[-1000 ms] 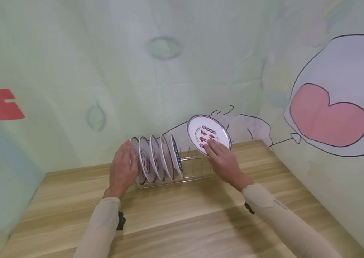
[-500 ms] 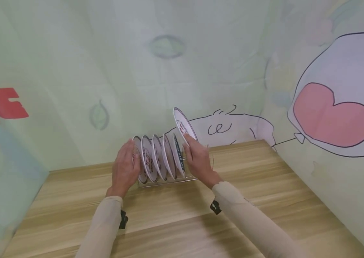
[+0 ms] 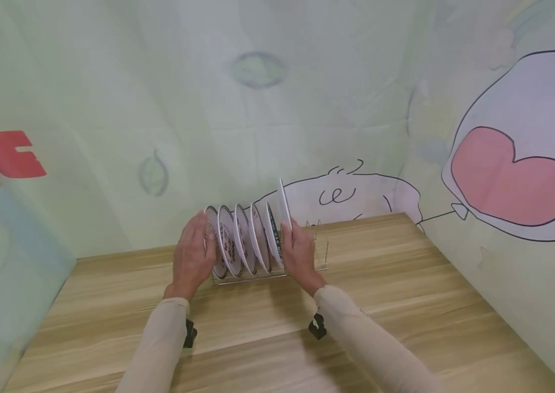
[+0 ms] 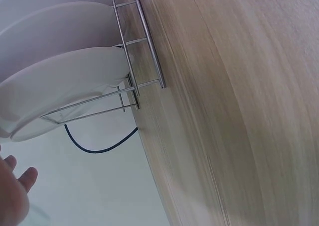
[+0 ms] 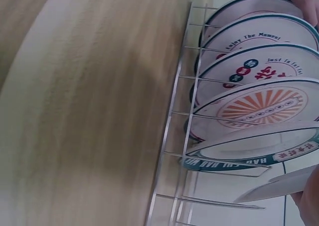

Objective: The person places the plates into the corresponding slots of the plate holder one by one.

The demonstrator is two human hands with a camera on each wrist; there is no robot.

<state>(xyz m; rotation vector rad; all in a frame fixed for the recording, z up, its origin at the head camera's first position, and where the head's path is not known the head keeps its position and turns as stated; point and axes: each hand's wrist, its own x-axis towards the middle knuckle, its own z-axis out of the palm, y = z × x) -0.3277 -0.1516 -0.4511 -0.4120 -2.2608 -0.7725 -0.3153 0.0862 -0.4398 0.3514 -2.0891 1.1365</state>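
Note:
In the head view, my right hand [image 3: 299, 251] grips a white plate [image 3: 284, 199] by its lower near edge, turned nearly edge-on. The plate is held above the wire dish rack [image 3: 258, 278], just right of a plate with a green lettered rim [image 3: 273, 234]. In the right wrist view, this held plate [image 5: 274, 187] slants beside the green-rimmed one, its lower edge among the wires. My left hand [image 3: 194, 248] holds the leftmost plate [image 3: 212, 218] at its rim, thumb over the printed face. Part of that hand [image 4: 12, 191] shows in the left wrist view.
Several printed plates [image 5: 269, 69] stand in a row in the rack's left part. Bare wire slots [image 3: 320, 248] lie right of my right hand. The rack sits on a wood-grain table [image 3: 258, 322] near a patterned cloth backdrop [image 3: 184, 109].
My right hand has brought its plate leftward to the rack, turned it from face-on to nearly edge-on, and lowered it slightly. My left hand has stayed at the leftmost plate.

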